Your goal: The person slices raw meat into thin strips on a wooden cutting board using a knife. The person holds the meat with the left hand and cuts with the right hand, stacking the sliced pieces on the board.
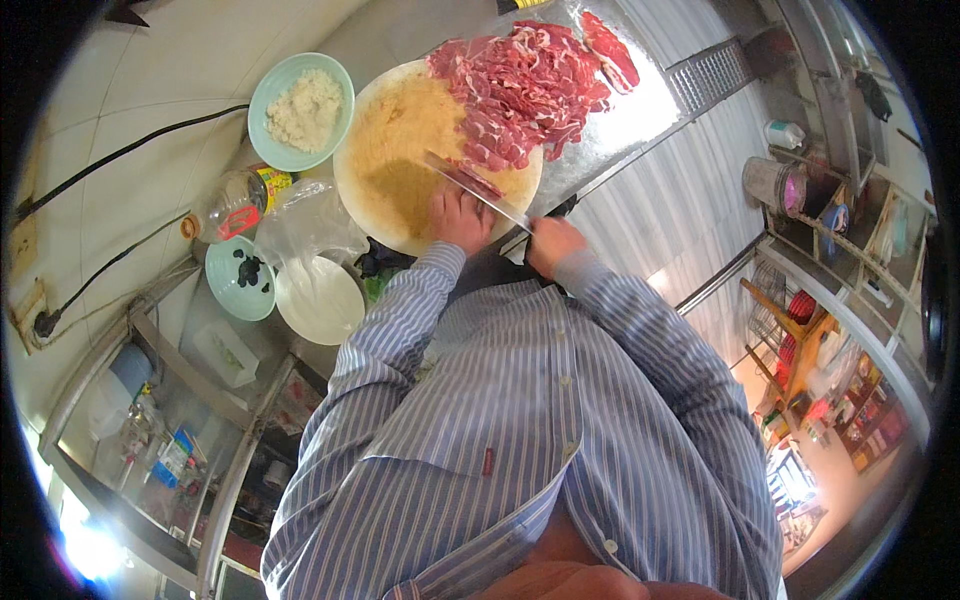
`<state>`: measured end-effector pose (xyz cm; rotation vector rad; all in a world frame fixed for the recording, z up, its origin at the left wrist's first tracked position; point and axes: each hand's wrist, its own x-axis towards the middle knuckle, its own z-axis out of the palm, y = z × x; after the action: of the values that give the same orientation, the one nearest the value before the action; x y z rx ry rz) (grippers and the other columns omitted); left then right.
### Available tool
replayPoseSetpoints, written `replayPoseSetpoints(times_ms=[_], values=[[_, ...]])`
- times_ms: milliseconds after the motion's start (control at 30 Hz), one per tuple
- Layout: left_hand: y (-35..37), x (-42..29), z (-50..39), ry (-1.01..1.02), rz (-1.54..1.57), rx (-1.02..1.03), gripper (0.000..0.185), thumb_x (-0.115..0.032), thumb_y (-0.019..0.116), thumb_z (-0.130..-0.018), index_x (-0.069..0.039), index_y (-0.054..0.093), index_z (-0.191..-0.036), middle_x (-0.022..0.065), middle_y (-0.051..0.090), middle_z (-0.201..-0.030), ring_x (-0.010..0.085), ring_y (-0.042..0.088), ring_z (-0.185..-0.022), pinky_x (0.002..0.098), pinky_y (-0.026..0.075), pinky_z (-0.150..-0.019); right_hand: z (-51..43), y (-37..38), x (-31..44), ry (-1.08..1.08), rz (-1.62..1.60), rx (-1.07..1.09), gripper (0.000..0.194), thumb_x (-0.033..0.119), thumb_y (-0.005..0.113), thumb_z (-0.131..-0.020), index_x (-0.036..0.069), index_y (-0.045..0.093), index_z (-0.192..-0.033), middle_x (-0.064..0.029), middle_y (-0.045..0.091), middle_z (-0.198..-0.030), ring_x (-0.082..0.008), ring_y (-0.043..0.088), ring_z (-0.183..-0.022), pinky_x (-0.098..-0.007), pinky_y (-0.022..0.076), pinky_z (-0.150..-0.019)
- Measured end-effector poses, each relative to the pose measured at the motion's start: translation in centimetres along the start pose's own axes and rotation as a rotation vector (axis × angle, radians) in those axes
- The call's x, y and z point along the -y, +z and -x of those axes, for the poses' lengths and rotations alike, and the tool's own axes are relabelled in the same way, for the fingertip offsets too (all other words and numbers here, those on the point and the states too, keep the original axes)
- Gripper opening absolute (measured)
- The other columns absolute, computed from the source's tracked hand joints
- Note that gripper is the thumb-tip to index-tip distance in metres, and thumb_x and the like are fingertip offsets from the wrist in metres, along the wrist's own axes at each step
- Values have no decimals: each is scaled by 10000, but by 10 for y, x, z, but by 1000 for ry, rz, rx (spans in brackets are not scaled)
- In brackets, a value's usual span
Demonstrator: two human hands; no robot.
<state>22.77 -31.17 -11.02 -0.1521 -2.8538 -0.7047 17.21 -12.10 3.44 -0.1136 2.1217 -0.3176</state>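
My right hand (556,244) is closed around the handle of a knife, whose long blade (480,193) reaches up and left over a round cutting board (375,161). On the board's near part, my left hand (459,217) rests with bent fingers against a small piece of red meat (474,178), right beside the blade. A large heap of sliced raw meat (525,90) covers the board's upper right and spills onto the metal counter. Beyond the heap lies a separate strip of meat (609,52).
Left of the board are a pale green bowl (257,135) with a white, crumbly food, a plastic bottle (236,202), a clear plastic bag (315,221), a smaller bowl (225,289) with dark pieces and a white round container (322,307). A black cable (135,146) runs along the wall.
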Motion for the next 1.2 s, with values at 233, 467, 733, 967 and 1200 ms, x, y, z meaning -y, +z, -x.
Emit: replayPoseSetpoints(times_ms=[233, 467, 733, 967, 1200], values=[[-7, -1, -15, 68, 38, -117, 388, -262, 711, -831, -48, 592, -1132, 224, 553, -1251, 450, 516, -1155, 582, 432, -1003, -6, -5, 6, 66, 46, 52, 366, 139, 651, -809, 46, 722, -1156, -248, 726, -1139, -434, 680, -1119, -530, 548, -979], [-18, -7, -20, 85, 86, -143, 387, -212, 723, -804, -66, 583, -1133, 180, 550, -1262, 420, 523, -1173, 562, 435, -1009, -42, -5, 23, 51, 40, 12, 416, 242, 696, -852, -1, 710, -1190, -252, 712, -1195, -412, 680, -1149, -494, 557, -996], [-20, -9, -20, 79, 117, -186, 360, -228, 726, -817, -97, 583, -1121, 145, 553, -1230, 381, 535, -1185, 527, 449, -1006, -33, 17, -23, 40, -20, -37, 369, 227, 686, -864, -31, 714, -1126, -308, 678, -1228, -416, 658, -1187, -489, 532, -1036], [-27, -13, -24, 84, 165, -184, 308, -210, 722, -865, -97, 587, -1117, 146, 537, -1238, 387, 524, -1144, 524, 437, -996, -60, -26, 7, 51, 55, -37, 418, 229, 680, -880, -3, 683, -1227, -269, 685, -1256, -403, 666, -1188, -486, 539, -1017], [-38, -9, -18, 110, 157, -144, 372, -200, 767, -849, -85, 595, -1158, 163, 546, -1243, 411, 518, -1215, 511, 432, -1034, -33, -45, -3, -121, 41, -270, 265, 210, 676, -859, 1, 757, -1000, -256, 740, -1021, -426, 722, -992, -489, 582, -910]])
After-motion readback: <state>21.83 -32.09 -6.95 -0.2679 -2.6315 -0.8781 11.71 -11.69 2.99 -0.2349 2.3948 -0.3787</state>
